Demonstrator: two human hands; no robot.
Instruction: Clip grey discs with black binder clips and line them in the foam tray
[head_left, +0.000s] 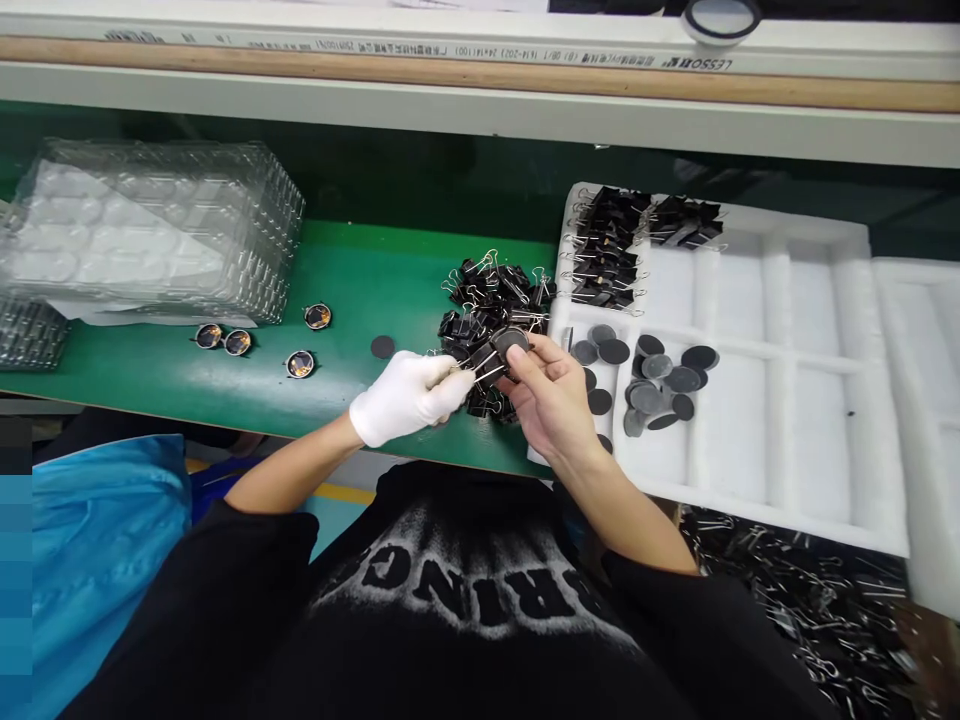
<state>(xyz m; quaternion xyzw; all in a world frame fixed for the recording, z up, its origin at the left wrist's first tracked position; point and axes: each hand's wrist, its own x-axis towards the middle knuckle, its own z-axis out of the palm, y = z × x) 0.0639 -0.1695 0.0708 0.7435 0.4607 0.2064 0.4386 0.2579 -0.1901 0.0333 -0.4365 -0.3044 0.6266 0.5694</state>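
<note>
my left hand (409, 400) pinches a binder clip (487, 364), its long axis pointing right and far; my right hand (555, 405) clamps a dark disc (511, 341), seemingly at the clip's mouth.

The 2 arms are held forward of the torso (465, 610), bent at the elbows, with the 2 hands kept near each other but apart. The left hand (412, 395) is covered by a white glove (386, 405) as far as the wrist; its thumb and bent fingers are pressed together in a pinch, directed toward the right hand (551, 395). That one is bare, with its thumb pressed inward in a grip and its other fingers curled. The left forearm (296, 465) and the right forearm (637, 510) are angled inward, and both upper arms are covered by black sleeves (202, 590).
</note>
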